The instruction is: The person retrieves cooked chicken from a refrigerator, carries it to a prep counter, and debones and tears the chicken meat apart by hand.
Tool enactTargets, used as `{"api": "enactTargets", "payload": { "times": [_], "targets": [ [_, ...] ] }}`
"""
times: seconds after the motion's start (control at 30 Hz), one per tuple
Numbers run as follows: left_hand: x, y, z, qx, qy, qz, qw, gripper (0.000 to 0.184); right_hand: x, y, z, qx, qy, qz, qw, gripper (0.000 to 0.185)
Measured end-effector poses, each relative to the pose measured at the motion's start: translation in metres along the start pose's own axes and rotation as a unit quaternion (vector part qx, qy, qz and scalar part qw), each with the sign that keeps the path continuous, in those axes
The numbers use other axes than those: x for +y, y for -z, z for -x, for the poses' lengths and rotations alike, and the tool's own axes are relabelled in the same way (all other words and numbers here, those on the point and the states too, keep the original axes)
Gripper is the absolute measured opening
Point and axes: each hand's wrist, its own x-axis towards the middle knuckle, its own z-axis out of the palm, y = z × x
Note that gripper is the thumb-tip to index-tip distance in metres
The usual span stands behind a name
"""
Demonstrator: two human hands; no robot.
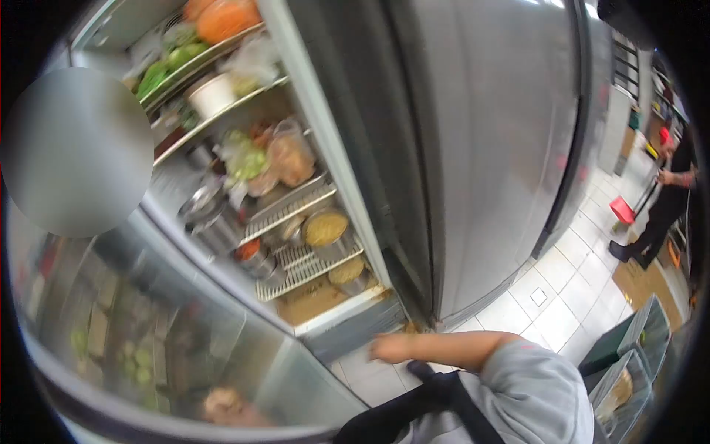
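My right hand (386,348) is beside the lower front corner of an open refrigerator (336,314), with my forearm stretched across from the right. Its fingers are small and blurred, so their pose and anything in them cannot be made out. My left hand is not clearly seen; a blurred pinkish shape (228,407) shows in the glass door (185,325), perhaps a reflection. On the wire shelves are a pot of yellow food (326,228), a bag of orange-brown food (291,157), a bag of pale green pieces (244,157), a white tub (211,96) and metal containers (216,228).
A closed steel door (495,148) stands right of the open compartment. White floor tiles (558,318) run along its base. Lined bins (625,388) are at the lower right. Farther back, a person in dark clothes (665,214) stands near a red dustpan-like object (622,210).
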Motion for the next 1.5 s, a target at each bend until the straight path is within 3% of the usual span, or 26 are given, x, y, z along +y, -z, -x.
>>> {"api": "enactTargets", "payload": {
  "times": [0.07, 0.1, 0.13, 0.2, 0.27, 0.3, 0.33, 0.4, 0.43, 0.47, 0.57, 0.67, 0.77, 0.87, 0.9, 0.97, 1.0, 1.03, 1.1, 1.17, 1.2, 1.23, 1.27, 1.4, 1.47, 1.5],
  "targets": [
    [-0.006, -0.010, 0.020, -0.006, 0.000, 0.006, 1.000, 0.036, 0.026, -0.072, 0.083, -0.019, -0.167, -0.086, 0.982, 0.037],
    [-0.003, -0.015, 0.030, 0.007, -0.019, -0.003, 1.000, 0.036, -0.004, -0.026, 0.118, -0.129, -0.259, -0.060, 0.955, 0.036],
    [-0.004, -0.018, 0.039, 0.022, -0.040, -0.007, 0.999, 0.036, 0.019, -0.061, 0.161, -0.089, -0.306, -0.069, 0.945, 0.036],
    [-0.009, -0.037, 0.055, 0.059, -0.091, -0.010, 0.994, 0.036, 0.028, -0.075, 0.233, -0.018, -0.387, -0.070, 0.919, 0.037],
    [-0.011, -0.054, 0.065, 0.096, -0.122, -0.010, 0.988, 0.037, 0.048, -0.109, 0.299, 0.059, -0.378, -0.065, 0.922, 0.034],
    [-0.011, -0.065, 0.067, 0.101, -0.125, 0.011, 0.987, 0.037, 0.059, -0.127, 0.332, -0.005, -0.389, -0.082, 0.918, 0.031],
    [-0.003, -0.070, 0.075, 0.041, -0.041, 0.086, 0.995, 0.033, 0.072, -0.140, 0.350, -0.061, -0.405, -0.096, 0.907, 0.028],
    [0.000, -0.060, 0.073, -0.205, 0.093, 0.269, 0.937, 0.034, 0.022, -0.084, 0.323, 0.003, -0.505, -0.367, 0.781, 0.024],
    [0.002, -0.079, 0.089, -0.267, 0.269, 0.491, 0.784, 0.040, 0.009, -0.067, 0.305, 0.029, -0.506, -0.424, 0.750, 0.032],
    [-0.002, -0.094, 0.101, -0.313, 0.275, 0.505, 0.756, 0.044, 0.008, -0.062, 0.287, 0.065, -0.457, -0.443, 0.768, 0.037],
    [-0.008, -0.116, 0.126, -0.329, 0.228, 0.459, 0.793, 0.041, -0.019, -0.013, 0.214, 0.170, -0.286, -0.416, 0.846, 0.049],
    [-0.009, -0.132, 0.159, -0.348, 0.232, 0.498, 0.760, 0.041, -0.060, 0.059, 0.150, 0.073, -0.160, -0.420, 0.890, 0.050],
    [-0.009, -0.145, 0.184, -0.327, 0.227, 0.376, 0.836, 0.044, -0.083, 0.105, 0.109, -0.026, -0.027, -0.446, 0.894, 0.060],
    [-0.023, -0.144, 0.192, -0.392, 0.292, 0.366, 0.792, 0.041, -0.047, 0.095, 0.083, 0.161, -0.094, -0.435, 0.881, 0.070],
    [-0.034, -0.137, 0.193, -0.397, 0.325, 0.368, 0.776, 0.039, -0.042, 0.101, 0.089, 0.180, -0.189, -0.413, 0.872, 0.064],
    [-0.048, -0.120, 0.200, -0.353, 0.342, 0.331, 0.805, 0.038, -0.004, 0.069, 0.113, 0.217, -0.183, -0.412, 0.866, 0.042],
    [-0.052, -0.113, 0.203, -0.355, 0.371, 0.317, 0.797, 0.044, 0.003, 0.050, 0.132, 0.207, -0.184, -0.417, 0.866, 0.037],
    [-0.055, -0.110, 0.204, -0.387, 0.386, 0.267, 0.794, 0.043, -0.010, 0.056, 0.165, 0.141, -0.233, -0.522, 0.809, 0.037],
    [-0.085, -0.085, 0.202, -0.310, 0.527, 0.253, 0.750, 0.043, -0.005, 0.008, 0.228, 0.112, -0.354, -0.551, 0.747, 0.039],
    [-0.124, -0.077, 0.195, -0.214, 0.607, 0.247, 0.725, 0.043, 0.020, -0.102, 0.295, 0.059, -0.440, -0.273, 0.853, 0.040],
    [-0.143, -0.080, 0.199, -0.141, 0.624, 0.247, 0.728, 0.043, 0.010, -0.137, 0.338, 0.022, -0.504, -0.260, 0.824, 0.038],
    [-0.142, -0.084, 0.210, -0.200, 0.735, 0.198, 0.616, 0.042, 0.001, -0.191, 0.378, -0.008, -0.599, -0.282, 0.750, 0.035],
    [-0.171, -0.095, 0.213, -0.246, 0.769, 0.172, 0.565, 0.043, -0.020, -0.216, 0.423, 0.011, -0.648, -0.294, 0.702, 0.031],
    [-0.244, -0.159, 0.268, -0.262, 0.854, 0.094, 0.440, 0.050, -0.144, -0.251, 0.537, 0.067, -0.787, -0.331, 0.516, 0.027],
    [-0.267, -0.181, 0.304, -0.229, 0.870, 0.077, 0.430, 0.054, -0.203, -0.274, 0.557, 0.131, -0.848, -0.331, 0.392, 0.026],
    [-0.281, -0.200, 0.328, -0.247, 0.879, 0.066, 0.402, 0.053, -0.224, -0.285, 0.563, 0.114, -0.854, -0.344, 0.374, 0.024]
  ]
}}
